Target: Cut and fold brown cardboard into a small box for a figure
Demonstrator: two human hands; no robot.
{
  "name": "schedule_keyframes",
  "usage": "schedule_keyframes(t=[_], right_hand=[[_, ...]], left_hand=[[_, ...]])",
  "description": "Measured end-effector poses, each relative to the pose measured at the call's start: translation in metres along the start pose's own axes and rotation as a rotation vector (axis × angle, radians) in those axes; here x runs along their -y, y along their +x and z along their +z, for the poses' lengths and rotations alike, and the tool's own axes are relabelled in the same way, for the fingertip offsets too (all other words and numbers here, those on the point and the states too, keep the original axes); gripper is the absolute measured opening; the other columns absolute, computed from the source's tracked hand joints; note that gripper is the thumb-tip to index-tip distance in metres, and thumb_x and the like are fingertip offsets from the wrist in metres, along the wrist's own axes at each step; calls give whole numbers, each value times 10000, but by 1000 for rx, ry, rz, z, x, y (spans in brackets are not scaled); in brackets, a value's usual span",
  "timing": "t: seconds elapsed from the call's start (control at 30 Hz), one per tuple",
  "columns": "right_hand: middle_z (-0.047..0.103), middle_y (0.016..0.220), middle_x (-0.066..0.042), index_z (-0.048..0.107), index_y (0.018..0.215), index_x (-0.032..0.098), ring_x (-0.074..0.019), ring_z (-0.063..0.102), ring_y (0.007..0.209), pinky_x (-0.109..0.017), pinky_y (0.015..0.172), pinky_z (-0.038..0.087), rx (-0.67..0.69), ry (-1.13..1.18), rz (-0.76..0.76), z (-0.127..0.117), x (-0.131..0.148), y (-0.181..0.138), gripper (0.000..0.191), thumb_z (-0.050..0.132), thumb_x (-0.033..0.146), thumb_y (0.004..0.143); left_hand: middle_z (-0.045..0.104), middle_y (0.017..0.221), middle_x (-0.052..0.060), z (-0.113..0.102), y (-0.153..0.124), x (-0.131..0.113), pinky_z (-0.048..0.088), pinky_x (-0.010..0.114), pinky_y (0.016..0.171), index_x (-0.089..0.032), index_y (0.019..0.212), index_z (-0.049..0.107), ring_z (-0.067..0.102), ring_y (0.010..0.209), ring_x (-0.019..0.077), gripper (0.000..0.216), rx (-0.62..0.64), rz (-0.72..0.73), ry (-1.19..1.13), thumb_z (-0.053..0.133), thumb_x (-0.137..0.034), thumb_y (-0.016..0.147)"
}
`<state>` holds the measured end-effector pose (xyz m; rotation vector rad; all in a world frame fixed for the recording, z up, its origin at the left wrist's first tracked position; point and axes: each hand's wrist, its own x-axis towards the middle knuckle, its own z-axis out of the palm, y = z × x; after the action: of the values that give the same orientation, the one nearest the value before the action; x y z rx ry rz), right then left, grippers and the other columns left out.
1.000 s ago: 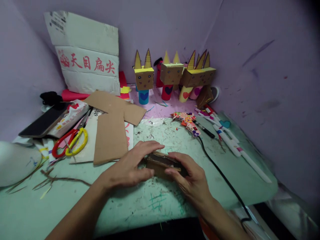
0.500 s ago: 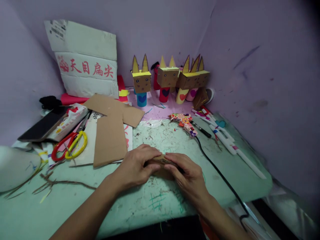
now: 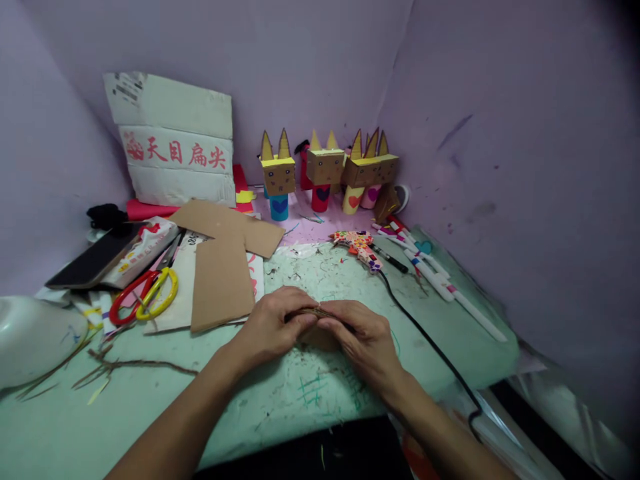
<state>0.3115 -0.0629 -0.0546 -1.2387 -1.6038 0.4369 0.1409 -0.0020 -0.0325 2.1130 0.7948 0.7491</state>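
Observation:
A small brown piece of cardboard [image 3: 320, 337] is pinched between both hands just above the green tabletop, its layered upper edge facing me. My left hand [image 3: 277, 322] closes on its left end, thumb in front and fingers behind. On the right end my right hand [image 3: 361, 333] grips in the same way. Most of the cardboard lies hidden behind the fingers. Beyond the hands rests a floral glue gun [image 3: 361, 245], its black cord running down to the right. Flat brown cardboard sheets [image 3: 223, 283] lie to the left of my hands.
Red-and-yellow-handled scissors [image 3: 145, 297] lie left, near twigs [image 3: 143, 365] and a white rounded object [image 3: 35, 340]. Cardboard figures with pointed ears [image 3: 279, 177] stand at the back. White rolled sticks [image 3: 440, 277] lie right. A white printed cardboard panel [image 3: 180, 150] leans on the wall.
The camera view has shifted slightly, so the scene sits a little differently. Both hands keep hold of the cardboard, and its upper edges look pressed closer together.

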Motion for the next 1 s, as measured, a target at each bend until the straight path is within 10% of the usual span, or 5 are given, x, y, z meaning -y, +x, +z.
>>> schedule_keyframes(t=[0.23, 0.4, 0.67, 1.0], right_hand=[[728, 704, -6, 745, 672, 232, -183, 638, 696, -287, 695, 456, -104, 341, 363, 13, -3, 32, 32, 729, 249, 651], [675, 586, -17, 709, 635, 170, -165, 579, 547, -267, 522, 423, -216, 647, 633, 9, -20, 45, 323, 740, 485, 569], [664, 575, -12, 693, 675, 158, -134, 567, 499, -225, 459, 420, -184, 967, 768, 7, -18, 47, 399, 809, 485, 478], [741, 737, -33, 747, 662, 225, -235, 670, 741, -350, 719, 518, -190, 361, 379, 7, -15, 35, 107, 710, 324, 642]], left_hand=[[656, 1103, 126, -9, 6, 7, 453, 387, 833, -172, 1064, 654, 593, 992, 275, 410, -254, -286, -192, 684, -281, 670], [623, 1083, 131, -15, 7, 5, 467, 331, 776, -126, 1085, 581, 569, 1009, 249, 475, -563, -335, -518, 607, -463, 751], [578, 1146, 126, -7, 2, -3, 493, 304, 754, -155, 1118, 554, 563, 1007, 236, 505, -380, -286, -754, 680, -432, 715], [610, 554, 7, -3, 7, -12, 442, 260, 415, -112, 837, 639, 535, 444, 141, 326, -386, -671, -890, 618, -199, 523]])
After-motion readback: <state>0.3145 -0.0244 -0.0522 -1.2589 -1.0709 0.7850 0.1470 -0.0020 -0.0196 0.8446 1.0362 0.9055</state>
